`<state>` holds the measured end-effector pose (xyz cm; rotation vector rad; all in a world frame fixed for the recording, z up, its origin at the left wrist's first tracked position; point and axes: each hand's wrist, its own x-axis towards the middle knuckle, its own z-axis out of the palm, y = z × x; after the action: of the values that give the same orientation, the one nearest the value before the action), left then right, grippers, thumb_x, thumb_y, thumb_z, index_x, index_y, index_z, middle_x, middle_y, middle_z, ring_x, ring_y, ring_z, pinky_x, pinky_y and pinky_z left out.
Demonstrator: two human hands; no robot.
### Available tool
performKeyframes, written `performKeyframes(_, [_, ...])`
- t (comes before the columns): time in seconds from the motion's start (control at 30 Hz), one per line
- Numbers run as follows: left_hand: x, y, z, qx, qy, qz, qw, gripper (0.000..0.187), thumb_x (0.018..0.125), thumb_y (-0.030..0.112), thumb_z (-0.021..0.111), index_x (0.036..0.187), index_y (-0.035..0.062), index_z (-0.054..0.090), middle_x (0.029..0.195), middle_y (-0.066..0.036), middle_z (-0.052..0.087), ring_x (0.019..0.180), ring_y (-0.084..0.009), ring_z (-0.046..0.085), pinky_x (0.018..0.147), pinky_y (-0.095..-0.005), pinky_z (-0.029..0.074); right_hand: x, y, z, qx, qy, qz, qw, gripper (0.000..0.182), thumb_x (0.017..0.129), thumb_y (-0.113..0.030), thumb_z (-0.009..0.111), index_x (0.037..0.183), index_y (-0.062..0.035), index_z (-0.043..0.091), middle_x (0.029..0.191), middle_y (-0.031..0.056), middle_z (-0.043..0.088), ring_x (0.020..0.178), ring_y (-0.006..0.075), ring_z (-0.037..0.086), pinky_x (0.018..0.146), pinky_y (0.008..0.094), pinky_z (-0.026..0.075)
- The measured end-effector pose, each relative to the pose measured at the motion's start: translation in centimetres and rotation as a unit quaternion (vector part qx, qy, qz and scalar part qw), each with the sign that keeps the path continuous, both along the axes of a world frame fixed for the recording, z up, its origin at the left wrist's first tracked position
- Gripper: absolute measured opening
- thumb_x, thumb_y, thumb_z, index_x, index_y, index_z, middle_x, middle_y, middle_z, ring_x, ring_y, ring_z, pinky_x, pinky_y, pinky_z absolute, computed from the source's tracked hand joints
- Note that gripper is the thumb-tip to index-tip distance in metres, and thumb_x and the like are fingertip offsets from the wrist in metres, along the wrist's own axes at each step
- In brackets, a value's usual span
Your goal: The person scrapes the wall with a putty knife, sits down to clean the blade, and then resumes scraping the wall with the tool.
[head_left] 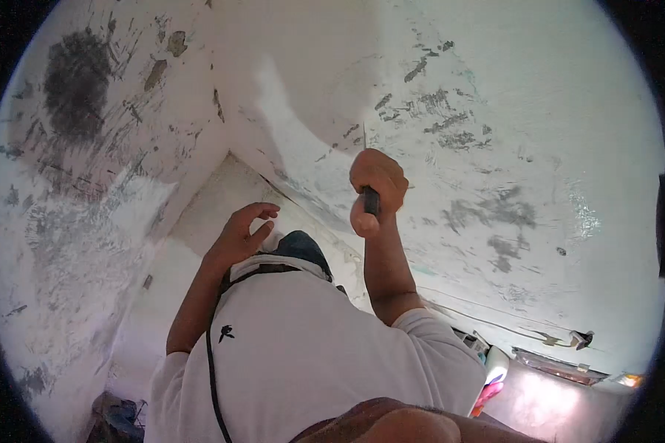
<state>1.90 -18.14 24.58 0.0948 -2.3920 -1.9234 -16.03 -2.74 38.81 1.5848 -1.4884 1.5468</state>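
My right hand (377,183) is raised in front of the right wall, closed around the dark handle of a scraper (371,201). Its thin blade appears nearly edge-on above the fist, close to the wall; whether it touches cannot be made out. My left hand (247,231) hovers lower and to the left, over the floor by my waist. Its fingers are curled loosely with the thumb apart, and nothing shows between them. The right wall (539,133) is white with rough grey patches where the surface layer is gone.
The left wall (125,244) has a large dark patch and many scrape marks. Both walls meet in a corner above the floor (222,196). A cable (495,314) runs along the right wall's lower part. A dark bundle (114,419) lies at lower left, colourful items (489,391) at lower right.
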Motion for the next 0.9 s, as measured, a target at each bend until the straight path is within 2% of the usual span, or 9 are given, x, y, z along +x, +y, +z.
performKeyframes(0.27, [0.4, 0.8, 0.1, -0.019, 0.012, 0.0, 1.0, 0.029, 0.09, 0.01, 0.06, 0.118, 0.0027, 0.058, 0.107, -0.014, 0.065, 0.1, -0.0243, 0.062, 0.086, -0.0363, 0.049, -1.1, 0.5, 1.1, 0.134, 0.159, -0.085, 0.975, 0.029, 0.077, 0.001, 0.061, 0.058, -0.0056, 0.04, 0.052, 0.0044, 0.044, 0.046, 0.0215, 0.046, 0.047, 0.0298, 0.041])
performKeyframes(0.4, [0.9, 0.5, 0.2, -0.014, -0.008, -0.009, 1.0, 0.028, 0.09, 0.01, 0.06, 0.117, 0.0023, 0.058, 0.108, -0.014, 0.065, 0.102, -0.0242, 0.062, 0.087, -0.0357, 0.049, 0.0, -0.7, -2.6, -0.287, 0.127, 0.067, 0.947, 0.022, 0.057, 0.004, 0.065, 0.06, -0.0096, 0.048, 0.065, 0.007, 0.049, 0.066, 0.0258, 0.054, 0.06, 0.03, 0.044])
performKeyframes(0.47, [1.2, 0.4, -0.6, -0.029, 0.007, -0.017, 0.999, 0.029, 0.091, 0.005, 0.058, 0.12, 0.0038, 0.057, 0.111, -0.014, 0.064, 0.102, -0.0239, 0.062, 0.088, -0.0393, 0.049, 0.4, 3.3, -0.5, 0.287, 0.101, -0.36, 0.882, 0.023, 0.069, -0.028, 0.068, 0.065, -0.0092, 0.056, 0.064, 0.0091, 0.056, 0.056, 0.0204, 0.058, 0.053, 0.0378, 0.048])
performKeyframes(0.53, [1.4, 0.7, -0.7, -0.029, 0.015, -0.025, 0.999, 0.029, 0.091, 0.005, 0.058, 0.12, 0.004, 0.057, 0.111, -0.014, 0.064, 0.102, -0.0239, 0.062, 0.089, -0.0391, 0.049, -1.7, 1.2, 1.1, 0.171, 0.158, 0.007, 0.973, 0.025, 0.08, -0.014, 0.065, 0.062, -0.0056, 0.051, 0.058, 0.0052, 0.043, 0.051, 0.0224, 0.049, 0.049, 0.0319, 0.037])
performKeyframes(0.6, [1.6, 0.7, 0.0, -0.032, 0.021, -0.033, 0.999, 0.029, 0.091, 0.005, 0.058, 0.12, 0.0042, 0.057, 0.112, -0.014, 0.064, 0.101, -0.0238, 0.062, 0.089, -0.0389, 0.048, 0.8, 1.6, 1.8, 0.087, 0.101, 0.042, 0.99, 0.035, 0.081, -0.03, 0.062, 0.061, -0.0058, 0.048, 0.058, 0.0051, 0.043, 0.052, 0.0238, 0.049, 0.049, 0.0334, 0.038])
performKeyframes(0.7, [1.6, 0.6, 0.9, -0.035, -0.013, -0.016, 0.999, 0.027, 0.092, 0.006, 0.057, 0.119, 0.0044, 0.058, 0.113, -0.011, 0.063, 0.104, -0.0221, 0.061, 0.09, -0.0392, 0.047, 3.0, 2.6, 4.0, 0.59, 0.171, -0.342, 0.711, 0.041, 0.078, -0.041, 0.065, 0.064, -0.0069, 0.049, 0.061, 0.0056, 0.048, 0.055, 0.0255, 0.052, 0.05, 0.035, 0.041])
performKeyframes(0.73, [1.7, 0.7, 0.4, -0.042, -0.017, -0.026, 0.999, 0.027, 0.092, 0.006, 0.057, 0.119, 0.0044, 0.058, 0.113, -0.011, 0.063, 0.104, -0.0221, 0.061, 0.09, -0.0392, 0.047, 2.4, 2.5, 3.1, 0.587, 0.16, -0.347, 0.713, 0.041, 0.078, -0.041, 0.065, 0.064, -0.0069, 0.049, 0.061, 0.0056, 0.048, 0.055, 0.0255, 0.052, 0.05, 0.035, 0.041])
performKeyframes(0.8, [1.5, 1.0, 0.4, -0.045, 0.018, -0.029, 0.998, 0.03, 0.089, 0.005, 0.06, 0.118, 0.0017, 0.057, 0.107, -0.014, 0.065, 0.099, -0.024, 0.063, 0.087, -0.0353, 0.049, 0.0, 1.7, 1.4, 0.155, 0.148, -0.018, 0.977, 0.02, 0.063, -0.02, 0.068, 0.066, -0.0067, 0.053, 0.067, 0.0065, 0.054, 0.06, 0.0295, 0.056, 0.056, 0.0362, 0.045])
performKeyframes(0.9, [1.7, 1.3, 1.1, -0.045, 0.008, -0.029, 0.999, 0.029, 0.09, 0.006, 0.06, 0.118, 0.0017, 0.057, 0.107, -0.015, 0.065, 0.097, -0.0242, 0.063, 0.087, -0.0357, 0.049, 1.2, 2.8, -6.1, 0.246, 0.105, -0.087, 0.96, 0.031, 0.061, -0.035, 0.07, 0.066, -0.008, 0.054, 0.064, 0.0068, 0.053, 0.059, 0.0295, 0.055, 0.053, 0.0395, 0.042])
